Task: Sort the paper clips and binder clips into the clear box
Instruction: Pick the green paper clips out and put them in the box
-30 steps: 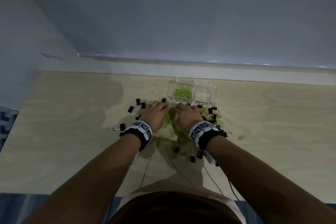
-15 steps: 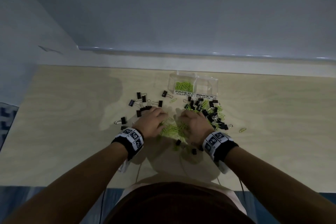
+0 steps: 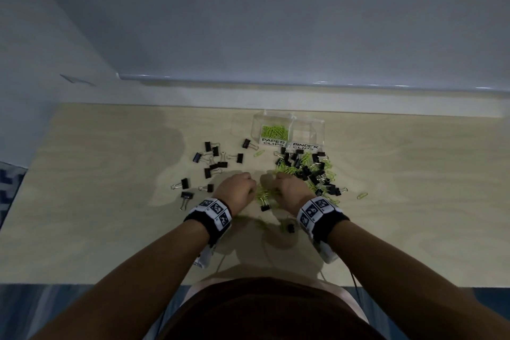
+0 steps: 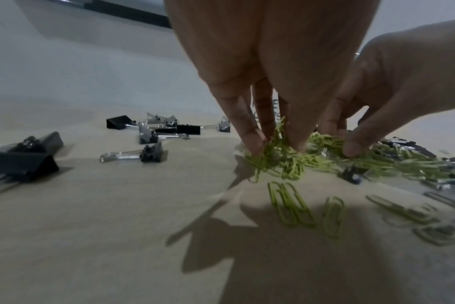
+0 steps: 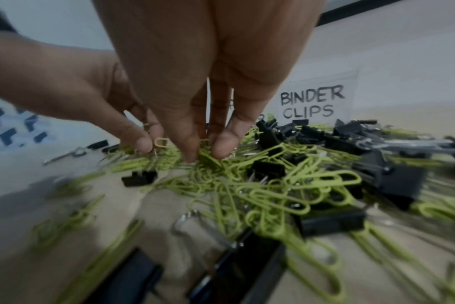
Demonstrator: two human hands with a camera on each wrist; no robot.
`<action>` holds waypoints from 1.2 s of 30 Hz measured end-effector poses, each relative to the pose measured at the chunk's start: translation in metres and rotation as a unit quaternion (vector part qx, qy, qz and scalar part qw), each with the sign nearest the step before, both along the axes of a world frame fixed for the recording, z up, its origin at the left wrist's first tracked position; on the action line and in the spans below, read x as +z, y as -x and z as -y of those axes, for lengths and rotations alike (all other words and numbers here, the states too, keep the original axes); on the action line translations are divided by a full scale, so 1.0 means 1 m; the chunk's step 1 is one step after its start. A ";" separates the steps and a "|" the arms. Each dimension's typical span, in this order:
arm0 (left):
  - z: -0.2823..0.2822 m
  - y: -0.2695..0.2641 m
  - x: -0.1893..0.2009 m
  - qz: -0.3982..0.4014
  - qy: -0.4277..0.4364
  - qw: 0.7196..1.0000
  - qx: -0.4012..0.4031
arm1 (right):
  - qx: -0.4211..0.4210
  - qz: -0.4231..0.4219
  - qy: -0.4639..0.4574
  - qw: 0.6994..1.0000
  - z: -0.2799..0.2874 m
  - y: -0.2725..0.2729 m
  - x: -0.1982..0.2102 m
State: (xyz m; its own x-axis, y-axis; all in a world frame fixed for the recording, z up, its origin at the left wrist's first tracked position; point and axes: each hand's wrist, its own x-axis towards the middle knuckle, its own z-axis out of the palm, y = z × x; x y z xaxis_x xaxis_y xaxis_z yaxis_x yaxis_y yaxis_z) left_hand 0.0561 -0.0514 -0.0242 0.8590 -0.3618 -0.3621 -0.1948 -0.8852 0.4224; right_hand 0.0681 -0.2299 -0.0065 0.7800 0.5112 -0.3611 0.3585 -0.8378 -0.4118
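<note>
The clear box (image 3: pixel 288 121) stands at the back of the desk. Its left compartment, labelled PAPER CLIPS, holds green paper clips (image 3: pixel 273 131). The BINDER CLIPS compartment (image 5: pixel 312 102) looks empty. My left hand (image 3: pixel 237 190) pinches a bunch of green paper clips (image 4: pixel 275 154) against the desk. Close beside it, my right hand (image 3: pixel 289 189) has its curled fingertips (image 5: pixel 221 150) dug into more green paper clips (image 5: pixel 210 164). A mixed pile of black binder clips (image 3: pixel 306 171) and green clips lies right of my right hand.
Loose black binder clips (image 3: pixel 212 163) are scattered left of my left hand. A few stray green clips (image 3: pixel 362 195) and binder clips (image 3: pixel 290 228) lie near my wrists. A wall ledge (image 3: pixel 276 83) runs behind the wooden desk (image 3: pixel 110 201).
Both hands have drawn back from the box front toward me, raking green paper clips along. Their fingers have curled tighter round the clips.
</note>
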 end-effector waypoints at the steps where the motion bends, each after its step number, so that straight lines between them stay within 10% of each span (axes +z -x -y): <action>1: 0.000 -0.001 0.001 0.006 0.001 1.000 0.003 | -0.026 -0.010 -0.008 1.000 0.003 -0.002 0.000; 10: 0.003 -0.032 0.029 0.014 0.174 0.971 0.165 | -0.342 -0.111 -0.237 0.903 0.023 -0.026 0.016; 16: 0.019 -0.089 0.061 0.051 0.280 0.925 0.252 | -0.393 -0.071 -0.333 0.854 0.018 -0.087 0.048; 24: 0.050 -0.140 0.058 0.076 0.220 0.939 0.255 | -0.338 0.015 -0.168 0.926 0.008 -0.120 0.035; 36: 0.022 -0.072 -0.004 0.058 0.038 0.998 -0.003 | -0.060 0.029 -0.028 0.997 0.024 -0.047 -0.005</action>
State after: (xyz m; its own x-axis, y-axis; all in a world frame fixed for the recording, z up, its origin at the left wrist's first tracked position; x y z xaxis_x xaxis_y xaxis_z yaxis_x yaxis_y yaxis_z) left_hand 0.1285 -0.0734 -0.0286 0.8912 -0.3902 -0.2314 -0.2524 -0.8503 0.4618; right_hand 0.1153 -0.2539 -0.0118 0.8557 0.4306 -0.2869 0.2817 -0.8528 -0.4397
